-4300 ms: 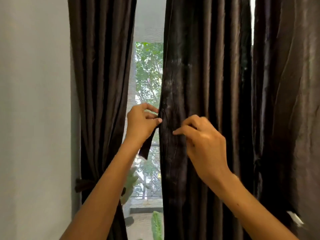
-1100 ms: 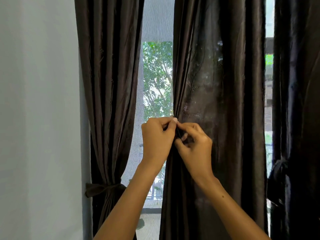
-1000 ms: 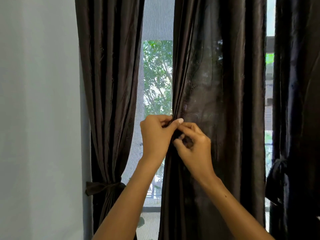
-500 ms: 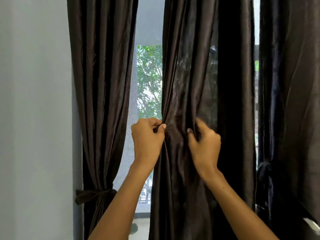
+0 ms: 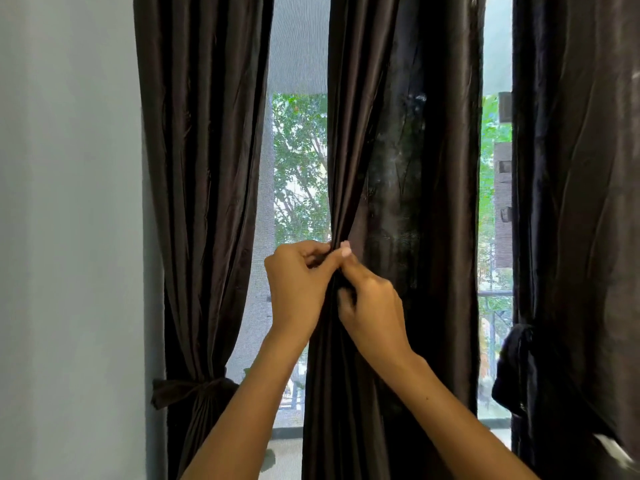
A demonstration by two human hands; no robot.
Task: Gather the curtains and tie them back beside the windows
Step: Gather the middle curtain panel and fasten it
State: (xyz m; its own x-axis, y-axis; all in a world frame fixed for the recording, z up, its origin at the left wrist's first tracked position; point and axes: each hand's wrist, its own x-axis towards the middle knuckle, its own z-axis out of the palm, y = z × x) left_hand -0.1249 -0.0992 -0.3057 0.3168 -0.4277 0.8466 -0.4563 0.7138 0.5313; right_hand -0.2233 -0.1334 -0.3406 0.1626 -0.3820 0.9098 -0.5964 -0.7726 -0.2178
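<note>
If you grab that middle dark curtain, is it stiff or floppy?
Probably floppy: the middle curtain hangs in soft folds and bunches where the left hand and right hand pinch it. Its sheen suggests it may be slippery.

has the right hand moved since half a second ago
Yes. The right hand has slid left across the middle curtain to that curtain's left edge, and now meets the left hand there; before, a strip of fabric separated them.
</note>
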